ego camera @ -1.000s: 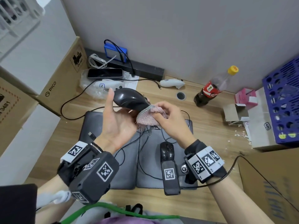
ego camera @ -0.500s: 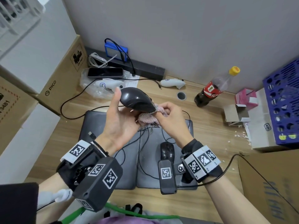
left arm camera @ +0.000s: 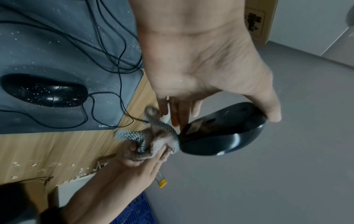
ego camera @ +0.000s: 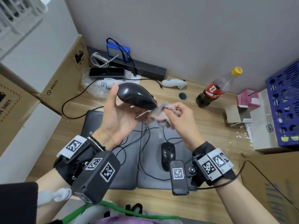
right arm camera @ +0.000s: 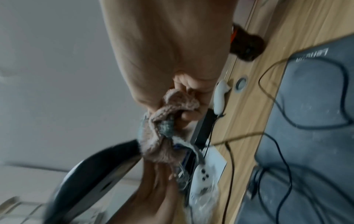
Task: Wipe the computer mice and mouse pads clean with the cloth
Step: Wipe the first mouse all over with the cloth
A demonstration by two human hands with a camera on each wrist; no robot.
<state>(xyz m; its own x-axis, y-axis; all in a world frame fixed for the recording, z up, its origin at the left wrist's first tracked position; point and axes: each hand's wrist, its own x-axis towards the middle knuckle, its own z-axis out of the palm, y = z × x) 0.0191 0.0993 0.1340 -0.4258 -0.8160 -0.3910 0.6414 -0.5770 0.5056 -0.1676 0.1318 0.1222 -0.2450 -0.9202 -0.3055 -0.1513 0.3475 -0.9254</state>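
My left hand point(ego camera: 119, 117) holds a glossy black mouse point(ego camera: 135, 97) up above the desk, thumb on one side and fingers under it; the left wrist view shows the mouse point(left arm camera: 224, 134) tilted with its underside toward my palm. My right hand point(ego camera: 179, 117) grips a bunched pink and grey cloth point(ego camera: 160, 112), which touches the front end of the mouse point(right arm camera: 91, 171). A second black mouse point(ego camera: 168, 154), speckled with crumbs, lies on the right grey mouse pad point(ego camera: 153, 178). A darker left mouse pad point(ego camera: 92, 120) lies beside it.
Mouse cables point(ego camera: 145, 143) trail across the pads. A cola bottle point(ego camera: 215, 89) stands at the back right, near a small open carton point(ego camera: 237, 115) and a blue crate point(ego camera: 284, 104). White controllers point(ego camera: 174, 84), a phone point(ego camera: 106, 72) and cardboard boxes point(ego camera: 63, 84) sit at the back left. Crumbs point(ego camera: 242, 136) lie on the wood.
My left hand has lifted the mouse up and to the right. The right hand with the cloth has slid from under the mouse out to its front end.
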